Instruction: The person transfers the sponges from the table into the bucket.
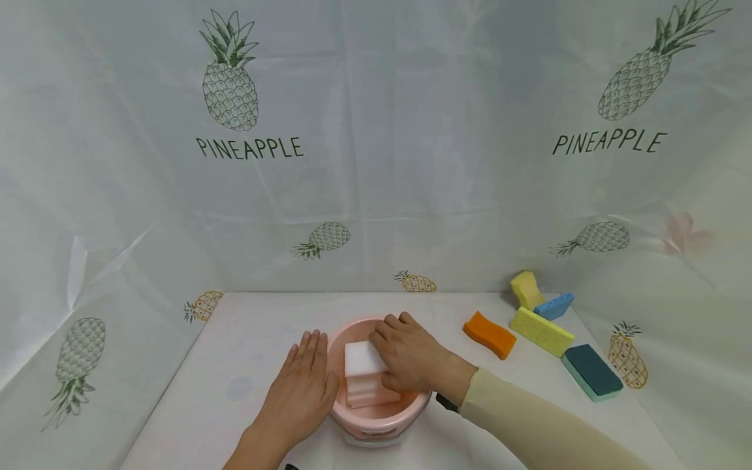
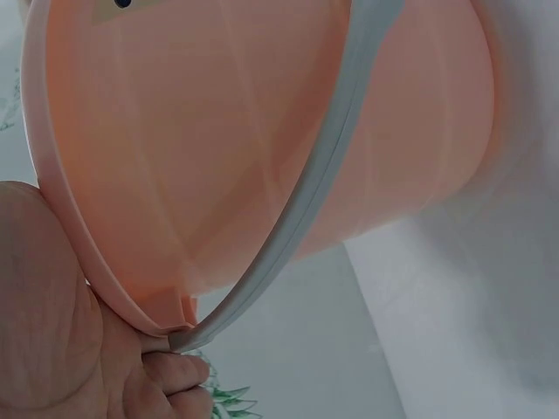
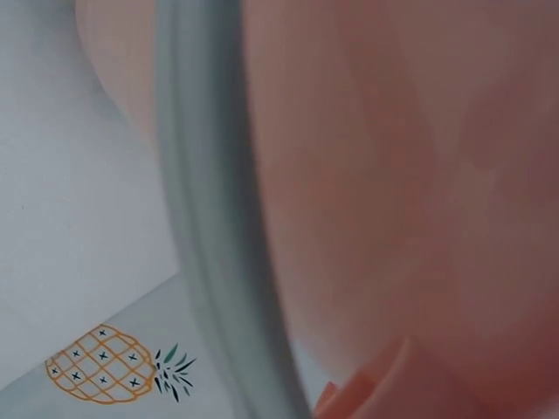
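Note:
A pink bucket (image 1: 378, 425) stands in the middle of the table, and white sponges (image 1: 361, 359) are stacked inside it. My right hand (image 1: 411, 356) reaches into the bucket from the right and holds the top white sponge, fingers bent over its far side and thumb at the near side. Against the left rim lies my left hand (image 1: 301, 388), its fingers straight and side by side. The left wrist view shows that palm at the rim, fingertips close to the joint of the grey handle (image 2: 301, 205). The right wrist view shows only the bucket's wall and handle, not the hand.
To the right lie an orange sponge (image 1: 489, 335), a yellow sponge (image 1: 542, 331), a blue sponge (image 1: 555, 306) and a dark-topped green sponge (image 1: 592, 372). Another yellow sponge (image 1: 527, 290) leans at the back. A pineapple-printed curtain (image 1: 411, 183) surrounds the white table (image 1: 235, 365).

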Motion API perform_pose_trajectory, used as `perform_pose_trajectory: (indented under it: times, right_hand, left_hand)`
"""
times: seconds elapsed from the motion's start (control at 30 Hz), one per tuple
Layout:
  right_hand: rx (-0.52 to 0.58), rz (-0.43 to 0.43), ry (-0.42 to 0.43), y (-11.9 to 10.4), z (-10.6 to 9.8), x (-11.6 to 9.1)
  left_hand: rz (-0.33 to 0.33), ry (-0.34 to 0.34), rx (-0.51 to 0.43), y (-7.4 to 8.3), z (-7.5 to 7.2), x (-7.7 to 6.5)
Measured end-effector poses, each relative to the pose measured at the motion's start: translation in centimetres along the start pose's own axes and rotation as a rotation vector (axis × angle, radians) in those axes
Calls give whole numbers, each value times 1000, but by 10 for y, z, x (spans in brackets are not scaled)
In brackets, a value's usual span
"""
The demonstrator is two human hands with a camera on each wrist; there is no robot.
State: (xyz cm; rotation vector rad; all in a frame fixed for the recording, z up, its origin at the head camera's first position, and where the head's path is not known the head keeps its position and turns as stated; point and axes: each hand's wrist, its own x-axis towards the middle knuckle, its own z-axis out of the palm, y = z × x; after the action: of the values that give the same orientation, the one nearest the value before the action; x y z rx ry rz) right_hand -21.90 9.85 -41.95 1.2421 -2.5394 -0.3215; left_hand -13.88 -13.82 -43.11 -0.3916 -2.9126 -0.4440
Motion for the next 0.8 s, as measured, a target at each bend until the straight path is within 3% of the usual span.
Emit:
perform_pose_trajectory:
  times: [0.33,0.6,0.8]
  right_hand:
    - [-13,-21,-18,-1,2,0]
    - [29,12,13,-1,1,-4]
    - [57,105,187,3,2,-11]
  left_hand:
    - [3,-4,4,1,0,0]
    - [12,-10,-5,2,-3,-3]
    - [10,-7,-11,2,-1,-2]
